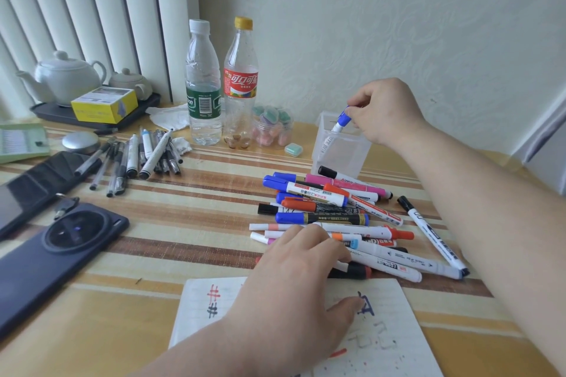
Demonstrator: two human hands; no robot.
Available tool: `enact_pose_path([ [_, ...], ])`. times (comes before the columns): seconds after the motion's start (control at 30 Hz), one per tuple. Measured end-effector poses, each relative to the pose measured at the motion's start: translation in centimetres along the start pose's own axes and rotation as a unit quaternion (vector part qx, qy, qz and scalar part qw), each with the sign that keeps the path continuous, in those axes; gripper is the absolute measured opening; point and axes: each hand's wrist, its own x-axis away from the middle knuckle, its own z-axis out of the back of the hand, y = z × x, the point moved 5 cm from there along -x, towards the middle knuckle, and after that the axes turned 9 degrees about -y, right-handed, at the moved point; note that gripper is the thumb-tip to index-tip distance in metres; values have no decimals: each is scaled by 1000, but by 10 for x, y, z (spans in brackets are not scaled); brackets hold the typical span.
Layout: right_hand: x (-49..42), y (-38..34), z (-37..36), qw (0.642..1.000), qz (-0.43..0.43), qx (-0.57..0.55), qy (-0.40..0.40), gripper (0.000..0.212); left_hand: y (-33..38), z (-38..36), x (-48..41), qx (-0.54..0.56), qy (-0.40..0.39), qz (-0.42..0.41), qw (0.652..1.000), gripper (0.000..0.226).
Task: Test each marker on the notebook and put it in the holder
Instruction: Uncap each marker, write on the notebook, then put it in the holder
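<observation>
The right hand [386, 112] pinches a blue-capped marker [341, 121] by its cap, with the marker's lower end inside the clear holder [347, 154]. Just in front of the holder, the left hand [292, 281] lies on the marker pile [321, 193], fingers bent; I cannot tell whether it grips one. The notebook [386, 333] lies in front of the holder, beyond the pile.

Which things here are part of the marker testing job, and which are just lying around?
In the job: blue-capped marker in right hand, clear holder, marker pile, notebook, left hand.
Lying about: water bottle, cola bottle, teapot, phone, thin pens, yellow box.
</observation>
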Motion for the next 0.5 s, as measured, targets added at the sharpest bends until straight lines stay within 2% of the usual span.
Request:
enact_pose_path([
  [0.13,-1,-2,2,1000,-6,-11,4,12,0,0,0,2,-2,1,1000,48],
  [0.5,-4,-2,-8,999,3,30,-22,8,1,1,0,-2,-5,5,1000,46],
])
